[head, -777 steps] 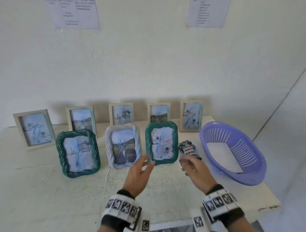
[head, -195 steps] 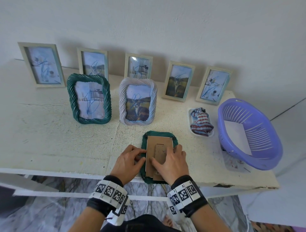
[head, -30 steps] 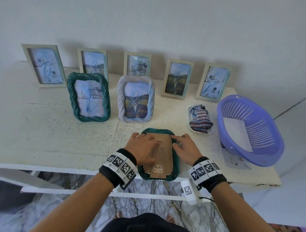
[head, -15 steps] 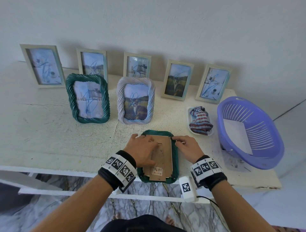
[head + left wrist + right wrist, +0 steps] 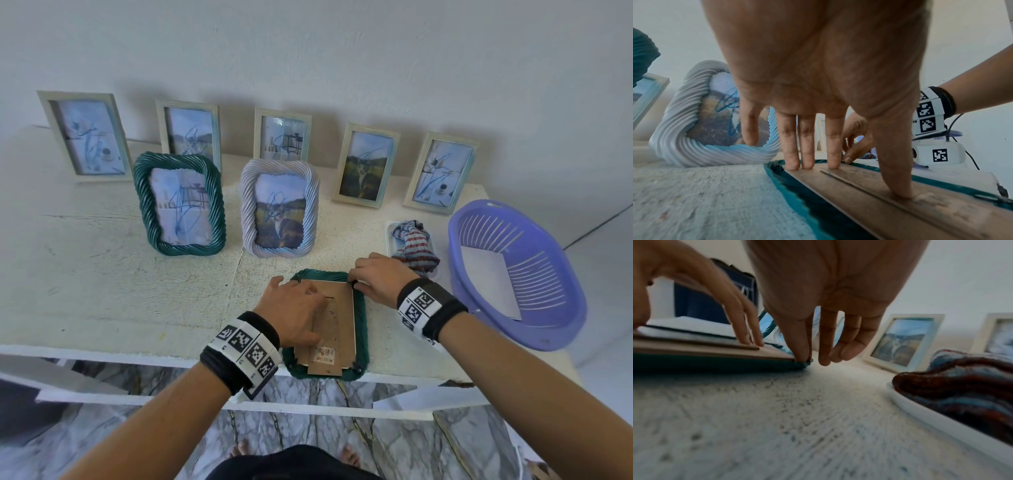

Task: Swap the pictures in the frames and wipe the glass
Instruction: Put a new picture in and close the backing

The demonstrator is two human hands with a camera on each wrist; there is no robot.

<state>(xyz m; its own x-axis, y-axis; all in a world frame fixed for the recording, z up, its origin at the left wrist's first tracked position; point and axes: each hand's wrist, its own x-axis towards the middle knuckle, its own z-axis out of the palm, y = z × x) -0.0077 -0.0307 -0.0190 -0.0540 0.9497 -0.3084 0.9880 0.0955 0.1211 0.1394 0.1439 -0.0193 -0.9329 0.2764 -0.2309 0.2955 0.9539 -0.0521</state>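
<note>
A green rope-pattern frame (image 5: 361,329) lies face down at the table's front edge, its brown backing board (image 5: 337,318) facing up. My left hand (image 5: 294,311) presses flat on the board; straight fingers (image 5: 807,146) and the thumb rest on it. My right hand (image 5: 376,277) is at the frame's far right corner. Its index fingertip (image 5: 802,356) touches the board's corner at the green rim (image 5: 715,365), and the other fingers hang free beside it. A striped cloth (image 5: 414,246) lies on a small white tray (image 5: 388,233) just beyond my right hand.
A second green frame (image 5: 180,205) and a pale lilac frame (image 5: 279,209) stand behind the work spot. Several pale frames (image 5: 368,169) lean on the wall. A purple basket (image 5: 513,274) holding white paper sits at the right. The face-down frame overhangs the table's front edge (image 5: 137,356).
My right hand has slid along the frame's right side to its far right corner. The left hand stays pressed on the backing board. The frame has not moved.
</note>
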